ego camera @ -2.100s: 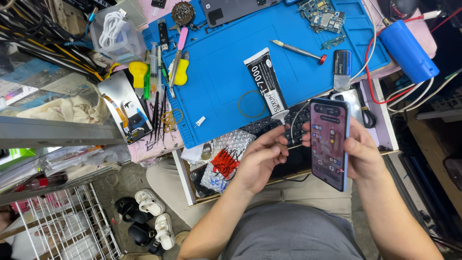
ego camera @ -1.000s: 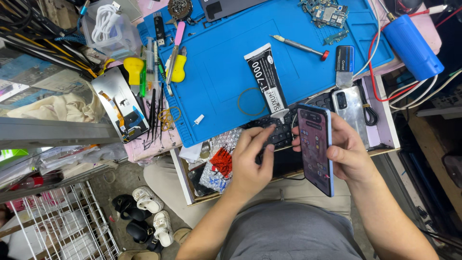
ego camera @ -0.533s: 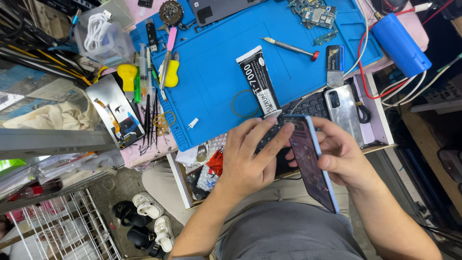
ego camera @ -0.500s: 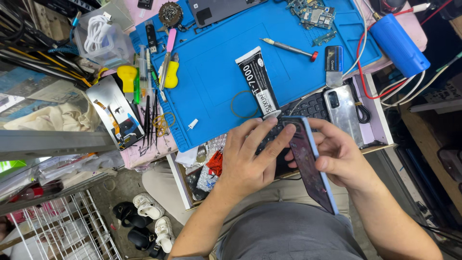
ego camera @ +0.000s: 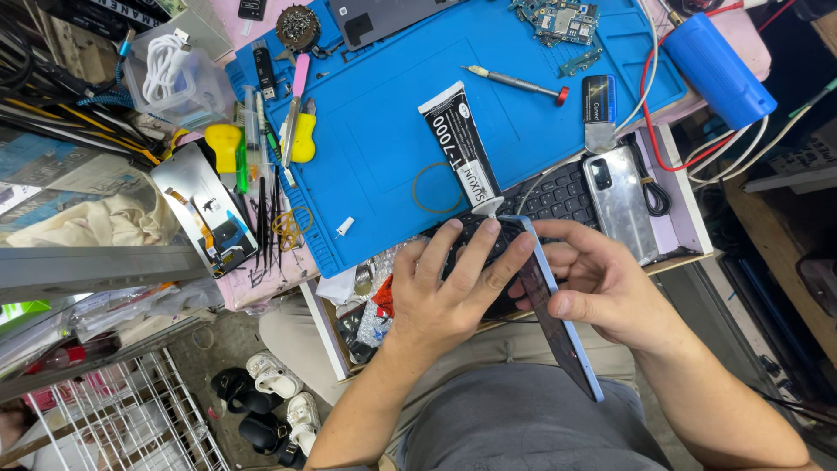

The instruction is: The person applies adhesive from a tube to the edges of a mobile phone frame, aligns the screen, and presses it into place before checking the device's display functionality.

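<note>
I hold a smartphone (ego camera: pixel 559 327) with a light blue frame edge-on over my lap, its dark screen tilted toward the left. My left hand (ego camera: pixel 449 292) lies across its upper end, fingers spread over the top edge. My right hand (ego camera: pixel 602 288) grips the phone from the right, thumb pressed on its side. A black glue tube (ego camera: pixel 462 153) lies on the blue work mat (ego camera: pixel 375 148) just above my fingers, nozzle pointing toward them.
A silver phone back (ego camera: pixel 619 202) and a black keyboard (ego camera: pixel 562 194) lie in the pull-out tray. On the mat are a screwdriver (ego camera: pixel 516 83), a circuit board (ego camera: pixel 558 17) and yellow-handled tools (ego camera: pixel 302 139). A blue cylinder (ego camera: pixel 719 70) sits right; shoes (ego camera: pixel 270 397) and a wire rack (ego camera: pixel 131 427) below left.
The phone has turned from facing me to edge-on and come lower. My left hand, free before, has moved onto its upper end.
</note>
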